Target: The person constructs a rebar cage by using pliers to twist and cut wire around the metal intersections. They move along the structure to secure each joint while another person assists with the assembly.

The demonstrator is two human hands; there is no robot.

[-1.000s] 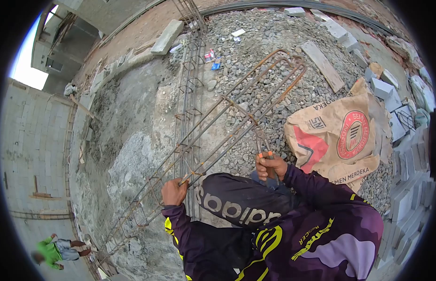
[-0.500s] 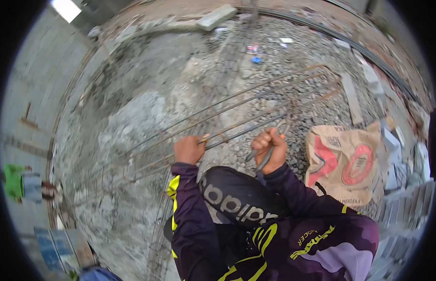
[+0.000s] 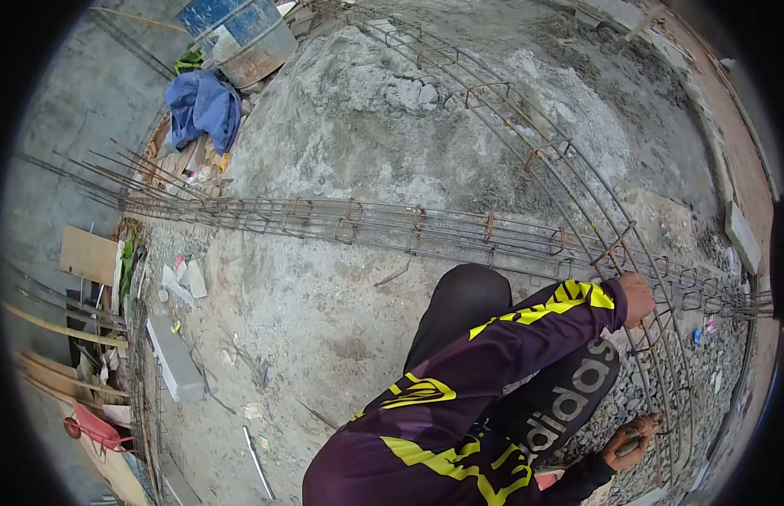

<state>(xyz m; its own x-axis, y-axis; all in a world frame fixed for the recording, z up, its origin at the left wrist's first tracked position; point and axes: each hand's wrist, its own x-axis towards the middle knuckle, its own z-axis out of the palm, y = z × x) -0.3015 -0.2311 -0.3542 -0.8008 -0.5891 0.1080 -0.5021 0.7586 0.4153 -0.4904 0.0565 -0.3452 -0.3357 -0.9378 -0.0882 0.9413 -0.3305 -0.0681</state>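
My left hand (image 3: pixel 635 299) is closed around a bar of a long rebar cage (image 3: pixel 569 190), which curves in the wide view from the top down to the lower right. Close to the cage's end, my right hand (image 3: pixel 630 444) is closed on a pair of pincers (image 3: pixel 630 449). Only a little of the tool shows; its jaws are hard to make out against the bars. My knee in dark trousers rests below the left forearm, beside the cage.
A second rebar cage (image 3: pixel 383 223) lies across the ground, passing under the first. Gravel (image 3: pixel 594 413) surrounds my right hand. Grey blocks (image 3: pixel 174 358) lie at left. Further back are a blue drum (image 3: pixel 240 38), a blue cloth (image 3: pixel 202 110) and a red wheelbarrow (image 3: pixel 97 426).
My head has turned left, so the hands now appear at the lower right. The left hand still grips the cage, and the right hand, with the pincers, is now by the cage's end.
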